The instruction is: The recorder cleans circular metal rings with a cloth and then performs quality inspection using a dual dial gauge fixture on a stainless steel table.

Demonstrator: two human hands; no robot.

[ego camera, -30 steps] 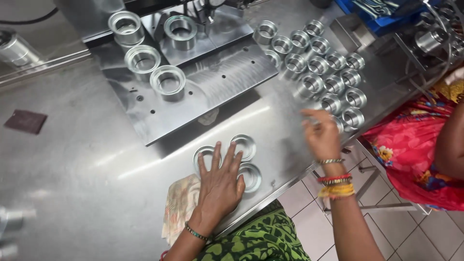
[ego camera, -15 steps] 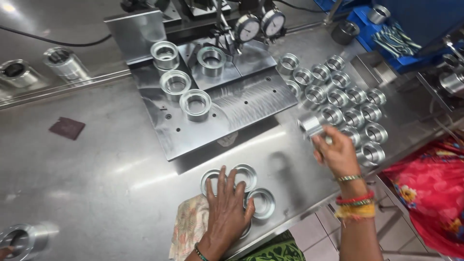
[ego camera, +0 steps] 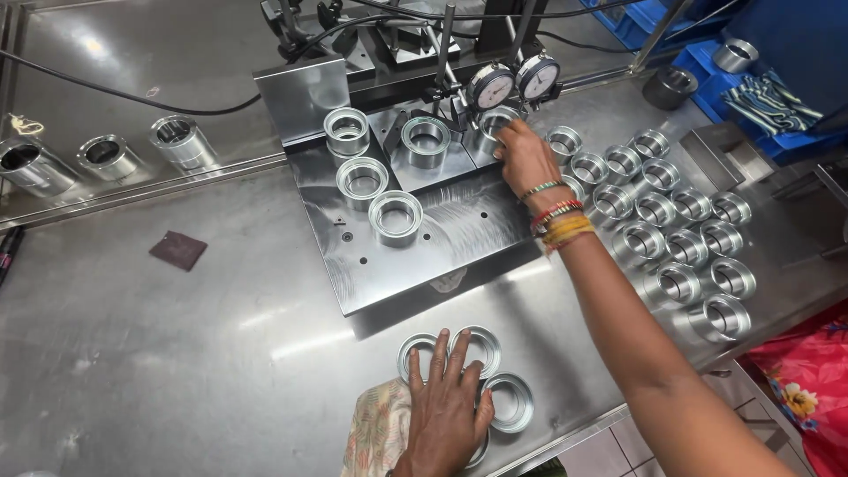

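Metal ring (ego camera: 491,124) sits under two dial gauges (ego camera: 514,82) at the back of the steel fixture plate (ego camera: 442,238), my right hand (ego camera: 525,157) closed on it. Four more rings stand on the plate. My left hand (ego camera: 449,415) lies open and flat over three shallow rings (ego camera: 511,402) on the brushed steel bench (ego camera: 177,353), beside a cloth (ego camera: 371,433).

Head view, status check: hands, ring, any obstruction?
Right hand gripping a metal ring at the gauge fixture under the two dial gauges. Left hand flat on flat rings by the cloth. Nothing blocking.
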